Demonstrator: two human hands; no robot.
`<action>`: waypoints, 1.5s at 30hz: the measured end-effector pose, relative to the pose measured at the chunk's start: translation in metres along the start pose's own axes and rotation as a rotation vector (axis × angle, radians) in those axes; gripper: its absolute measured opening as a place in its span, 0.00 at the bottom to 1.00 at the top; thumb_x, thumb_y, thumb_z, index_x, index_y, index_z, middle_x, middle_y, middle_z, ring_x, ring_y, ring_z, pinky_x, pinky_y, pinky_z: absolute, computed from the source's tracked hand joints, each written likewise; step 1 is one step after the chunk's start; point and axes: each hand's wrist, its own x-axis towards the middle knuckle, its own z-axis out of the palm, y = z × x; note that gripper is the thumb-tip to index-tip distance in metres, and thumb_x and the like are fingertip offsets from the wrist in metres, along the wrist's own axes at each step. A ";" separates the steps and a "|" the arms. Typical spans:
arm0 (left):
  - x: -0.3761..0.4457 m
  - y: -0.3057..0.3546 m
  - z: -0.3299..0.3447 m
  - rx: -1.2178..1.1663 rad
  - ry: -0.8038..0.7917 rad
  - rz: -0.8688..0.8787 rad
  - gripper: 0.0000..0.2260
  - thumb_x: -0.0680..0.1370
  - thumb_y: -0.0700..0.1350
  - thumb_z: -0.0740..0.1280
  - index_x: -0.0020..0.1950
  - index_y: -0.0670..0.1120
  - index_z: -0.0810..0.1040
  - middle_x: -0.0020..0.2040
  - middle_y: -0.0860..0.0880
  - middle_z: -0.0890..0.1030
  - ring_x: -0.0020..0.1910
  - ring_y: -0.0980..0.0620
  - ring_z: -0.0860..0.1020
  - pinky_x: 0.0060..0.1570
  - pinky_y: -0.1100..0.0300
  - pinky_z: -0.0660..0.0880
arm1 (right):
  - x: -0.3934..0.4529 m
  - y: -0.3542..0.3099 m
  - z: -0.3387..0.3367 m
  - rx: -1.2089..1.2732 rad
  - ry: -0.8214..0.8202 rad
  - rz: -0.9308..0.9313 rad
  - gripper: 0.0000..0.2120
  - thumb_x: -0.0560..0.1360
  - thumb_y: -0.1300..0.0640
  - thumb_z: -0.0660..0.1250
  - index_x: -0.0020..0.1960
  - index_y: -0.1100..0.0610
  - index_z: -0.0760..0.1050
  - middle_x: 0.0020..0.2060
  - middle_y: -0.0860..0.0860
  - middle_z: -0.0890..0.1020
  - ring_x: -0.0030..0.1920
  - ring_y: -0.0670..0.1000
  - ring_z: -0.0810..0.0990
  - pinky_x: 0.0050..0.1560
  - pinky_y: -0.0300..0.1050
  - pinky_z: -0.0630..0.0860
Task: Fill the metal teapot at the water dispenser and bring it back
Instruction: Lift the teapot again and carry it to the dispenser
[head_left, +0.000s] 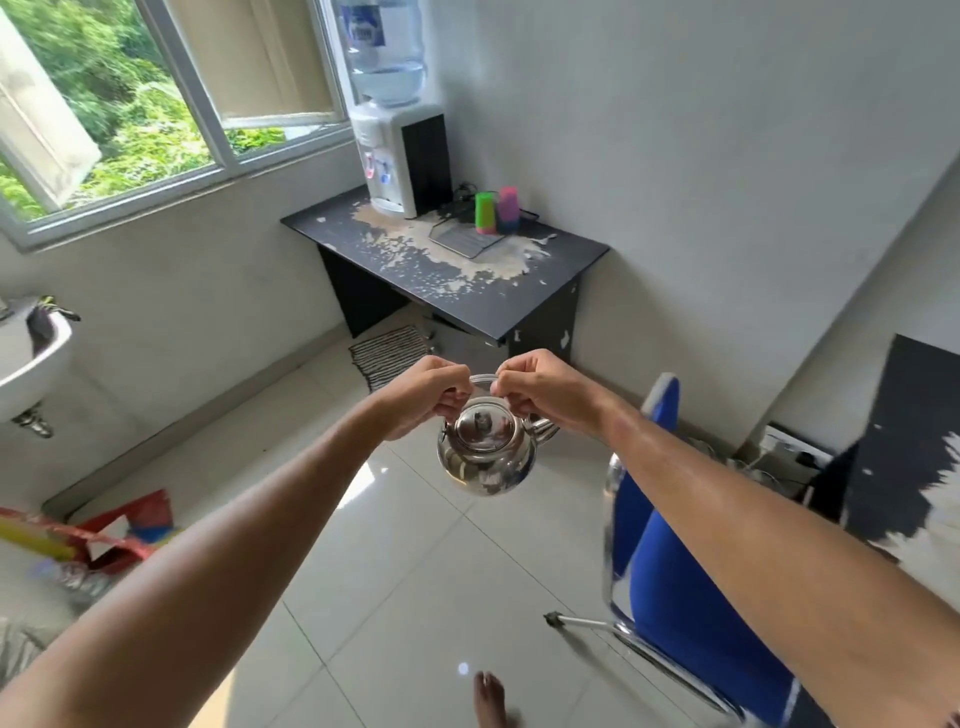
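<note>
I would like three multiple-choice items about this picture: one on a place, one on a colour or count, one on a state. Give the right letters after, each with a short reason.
1. Where does the white water dispenser stand?
A. on the floor beside the sink
B. on the black desk with the peeling top
C. on the blue chair

2. Which colours have the two plastic cups beside the dispenser?
A. green and pink
B. both white
C. black and yellow

3. How is the shiny metal teapot held?
A. it rests on the floor
B. one hand grips its spout
C. left hand and right hand both grip its wire handle, lid on

Answers: 1 B, the dispenser's base sits on the desk; 2 A, the colours are plain; 3 C, the teapot hangs in the air from both fists.
</note>
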 end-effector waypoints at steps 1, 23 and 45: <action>0.006 -0.002 -0.014 0.003 0.002 0.001 0.16 0.72 0.41 0.65 0.25 0.51 0.69 0.28 0.52 0.65 0.27 0.55 0.64 0.34 0.61 0.64 | 0.017 0.001 0.002 -0.003 -0.002 0.000 0.13 0.74 0.58 0.69 0.30 0.52 0.76 0.28 0.48 0.73 0.30 0.46 0.68 0.32 0.38 0.66; 0.285 0.007 -0.472 -0.018 -0.029 0.012 0.13 0.68 0.45 0.70 0.28 0.49 0.67 0.28 0.51 0.65 0.28 0.54 0.62 0.33 0.61 0.62 | 0.537 -0.077 -0.006 -0.010 0.011 0.002 0.17 0.77 0.61 0.68 0.30 0.50 0.77 0.30 0.49 0.75 0.31 0.46 0.70 0.34 0.41 0.66; 0.620 0.019 -0.778 0.175 -0.307 0.004 0.14 0.72 0.42 0.65 0.27 0.50 0.67 0.28 0.50 0.65 0.29 0.54 0.62 0.33 0.61 0.58 | 0.929 -0.072 -0.084 0.095 0.343 0.120 0.15 0.78 0.61 0.68 0.32 0.53 0.78 0.31 0.50 0.81 0.31 0.46 0.77 0.34 0.38 0.73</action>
